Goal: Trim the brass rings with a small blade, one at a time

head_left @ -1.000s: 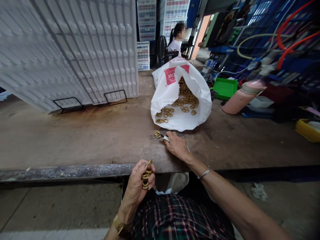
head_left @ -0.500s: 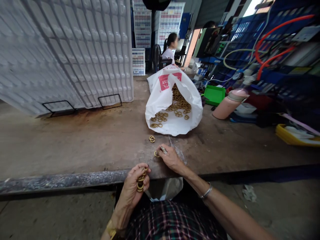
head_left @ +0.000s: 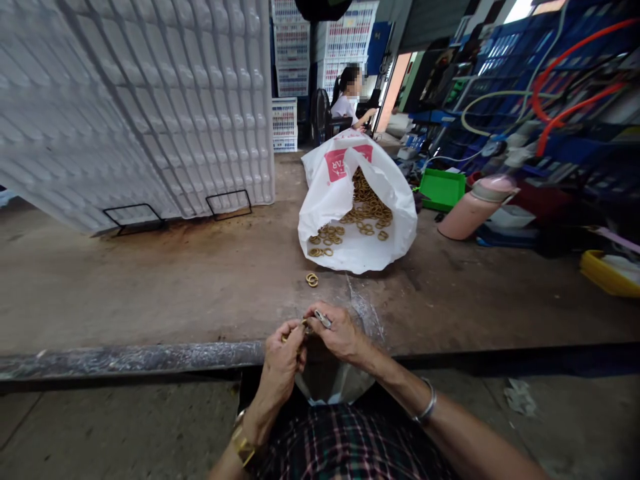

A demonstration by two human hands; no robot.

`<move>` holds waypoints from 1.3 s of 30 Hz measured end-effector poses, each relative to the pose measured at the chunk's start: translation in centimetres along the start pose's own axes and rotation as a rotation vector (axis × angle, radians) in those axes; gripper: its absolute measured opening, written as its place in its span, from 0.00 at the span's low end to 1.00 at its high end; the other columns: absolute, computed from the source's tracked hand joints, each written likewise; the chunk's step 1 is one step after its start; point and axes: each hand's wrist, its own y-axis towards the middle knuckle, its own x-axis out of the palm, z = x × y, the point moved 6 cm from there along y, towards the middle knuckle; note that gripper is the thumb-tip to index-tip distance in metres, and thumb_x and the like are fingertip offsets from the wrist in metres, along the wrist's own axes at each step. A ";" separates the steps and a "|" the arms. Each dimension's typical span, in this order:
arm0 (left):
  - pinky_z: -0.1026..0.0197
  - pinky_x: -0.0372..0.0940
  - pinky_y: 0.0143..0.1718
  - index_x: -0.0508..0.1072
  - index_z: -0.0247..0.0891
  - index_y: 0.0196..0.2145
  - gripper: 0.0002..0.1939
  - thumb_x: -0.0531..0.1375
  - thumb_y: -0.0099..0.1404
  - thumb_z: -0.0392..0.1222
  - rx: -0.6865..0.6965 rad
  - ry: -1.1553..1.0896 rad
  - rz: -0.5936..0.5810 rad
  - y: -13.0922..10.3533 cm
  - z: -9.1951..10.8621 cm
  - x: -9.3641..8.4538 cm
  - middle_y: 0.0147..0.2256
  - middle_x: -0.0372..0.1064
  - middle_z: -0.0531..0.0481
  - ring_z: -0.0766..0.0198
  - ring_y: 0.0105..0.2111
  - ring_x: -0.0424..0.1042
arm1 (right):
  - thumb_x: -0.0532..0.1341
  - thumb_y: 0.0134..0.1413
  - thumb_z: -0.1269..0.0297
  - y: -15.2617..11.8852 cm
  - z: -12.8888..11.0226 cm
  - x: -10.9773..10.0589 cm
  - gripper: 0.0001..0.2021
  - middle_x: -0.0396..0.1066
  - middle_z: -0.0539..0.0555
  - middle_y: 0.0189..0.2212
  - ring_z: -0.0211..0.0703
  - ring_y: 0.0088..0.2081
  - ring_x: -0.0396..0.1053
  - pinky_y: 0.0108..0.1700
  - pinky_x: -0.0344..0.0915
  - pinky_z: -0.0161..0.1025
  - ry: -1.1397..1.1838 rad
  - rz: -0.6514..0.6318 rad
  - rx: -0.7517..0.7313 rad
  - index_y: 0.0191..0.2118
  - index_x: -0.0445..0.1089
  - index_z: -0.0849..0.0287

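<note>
My left hand (head_left: 280,363) is closed on several brass-coloured rings (head_left: 285,338), mostly hidden by its fingers. Right against its fingertips is my right hand (head_left: 343,333), with a small silvery metal tool (head_left: 323,319) in its grip; the tool's kind is unclear. Something brass-coloured shows where the fingertips of both hands meet, just above the table's front edge. A small cluster of loose rings (head_left: 312,280) lies on the table beyond my hands. Behind it, a white plastic bag (head_left: 320,220) lies with its mouth towards me, and many more rings (head_left: 373,203) fill its inside.
Ribbed white plastic trays (head_left: 200,113) stand on edge at the left, near black wire stands (head_left: 229,203). To the right are a green tray (head_left: 443,189), a pink bottle (head_left: 475,208) and a yellow container (head_left: 607,275). A person (head_left: 347,100) sits beyond the table.
My right hand has come back from the tabletop, where it pinched a ring, to meet my left hand. My left hand has turned and risen slightly. The view has shifted a little left.
</note>
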 end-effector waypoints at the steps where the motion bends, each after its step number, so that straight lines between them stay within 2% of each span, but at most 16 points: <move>1: 0.70 0.48 0.13 0.67 0.35 0.29 0.16 0.58 0.56 0.53 0.019 0.054 0.003 0.0 0.1 0.0 0.13 0.56 0.60 0.74 0.12 0.52 | 0.52 0.51 0.68 0.0 0.0 0.1 0.06 0.65 0.47 0.23 0.34 0.26 0.61 0.29 0.56 0.30 -0.011 0.003 0.004 0.31 0.66 0.59; 4: 0.69 0.49 0.15 0.65 0.36 0.24 0.15 0.56 0.57 0.52 0.121 0.214 0.080 0.1 0.6 -0.7 0.13 0.54 0.60 0.73 0.13 0.51 | 0.53 0.52 0.66 0.1 0.4 0.3 0.05 0.62 0.46 0.22 0.34 0.24 0.58 0.28 0.54 0.31 -0.057 0.015 0.056 0.29 0.63 0.59; 6: 0.68 0.51 0.18 0.67 0.37 0.24 0.13 0.56 0.58 0.49 0.223 0.343 0.126 0.1 1.2 -1.0 0.15 0.55 0.59 0.72 0.15 0.53 | 0.52 0.53 0.62 0.2 0.8 0.5 0.09 0.58 0.45 0.20 0.34 0.23 0.55 0.26 0.52 0.31 -0.054 0.007 0.093 0.25 0.61 0.59; 9: 0.67 0.55 0.24 0.70 0.36 0.25 0.10 0.55 0.57 0.45 0.401 0.518 0.151 -0.1 2.1 -1.0 0.20 0.60 0.55 0.70 0.20 0.58 | 0.50 0.55 0.59 0.3 1.2 1.0 0.15 0.53 0.44 0.17 0.33 0.21 0.51 0.24 0.49 0.31 0.009 -0.007 0.125 0.21 0.55 0.58; 11: 0.66 0.56 0.26 0.70 0.36 0.25 0.10 0.55 0.57 0.44 0.453 0.547 0.153 -0.3 2.3 -0.9 0.22 0.63 0.53 0.69 0.23 0.60 | 0.50 0.54 0.58 0.4 1.5 1.4 0.15 0.50 0.43 0.16 0.32 0.20 0.49 0.23 0.48 0.31 0.033 -0.016 0.131 0.19 0.52 0.57; 13: 0.67 0.56 0.23 0.70 0.36 0.26 0.10 0.55 0.57 0.45 0.374 0.485 0.132 -0.1 1.8 -0.9 0.20 0.61 0.54 0.70 0.21 0.59 | 0.51 0.53 0.58 0.6 1.7 1.7 0.16 0.48 0.43 0.16 0.32 0.20 0.47 0.22 0.46 0.31 0.038 -0.013 0.136 0.19 0.50 0.57; 16: 0.69 0.51 0.16 0.67 0.36 0.29 0.13 0.55 0.58 0.50 0.121 0.268 0.038 0.2 0.4 -0.7 0.16 0.55 0.59 0.72 0.14 0.53 | 0.51 0.52 0.59 0.6 1.9 1.8 0.15 0.49 0.43 0.15 0.31 0.20 0.48 0.22 0.45 0.31 0.040 0.002 0.154 0.18 0.51 0.57; 18: 0.70 0.48 0.13 0.66 0.37 0.30 0.14 0.56 0.57 0.52 0.005 0.086 -0.036 0.2 -0.1 -0.5 0.18 0.58 0.59 0.74 0.13 0.53 | 0.51 0.53 0.59 0.6 1.9 1.9 0.15 0.50 0.43 0.15 0.31 0.20 0.49 0.22 0.46 0.31 0.043 -0.002 0.164 0.19 0.53 0.58; 21: 0.72 0.48 0.12 0.64 0.37 0.30 0.14 0.59 0.55 0.51 -0.081 -0.091 -0.107 0.1 -0.2 -0.2 0.24 0.62 0.57 0.76 0.14 0.56 | 0.51 0.53 0.59 0.5 1.7 2.0 0.15 0.51 0.43 0.15 0.31 0.20 0.49 0.22 0.46 0.31 0.054 -0.020 0.172 0.19 0.55 0.58; 30: 0.73 0.48 0.11 0.63 0.37 0.31 0.14 0.59 0.56 0.51 -0.151 -0.158 -0.170 -0.3 -0.3 0.3 0.24 0.64 0.56 0.77 0.14 0.57 | 0.51 0.53 0.61 0.3 1.2 1.6 0.13 0.53 0.44 0.16 0.31 0.20 0.52 0.22 0.48 0.30 0.060 -0.024 0.147 0.20 0.55 0.59; 35: 0.73 0.49 0.12 0.63 0.37 0.29 0.15 0.59 0.56 0.51 -0.104 -0.150 -0.161 -0.5 -0.1 0.4 0.24 0.64 0.56 0.77 0.14 0.57 | 0.51 0.52 0.62 0.4 1.0 1.5 0.13 0.55 0.44 0.16 0.32 0.20 0.53 0.23 0.50 0.30 0.076 0.004 0.145 0.20 0.57 0.59; 39: 0.71 0.49 0.12 0.62 0.37 0.27 0.15 0.58 0.56 0.52 -0.043 -0.108 -0.135 -0.5 0.0 0.2 0.23 0.64 0.56 0.76 0.14 0.55 | 0.49 0.54 0.64 0.5 1.4 1.5 0.11 0.60 0.47 0.18 0.34 0.22 0.58 0.25 0.53 0.31 0.057 0.024 0.163 0.24 0.62 0.60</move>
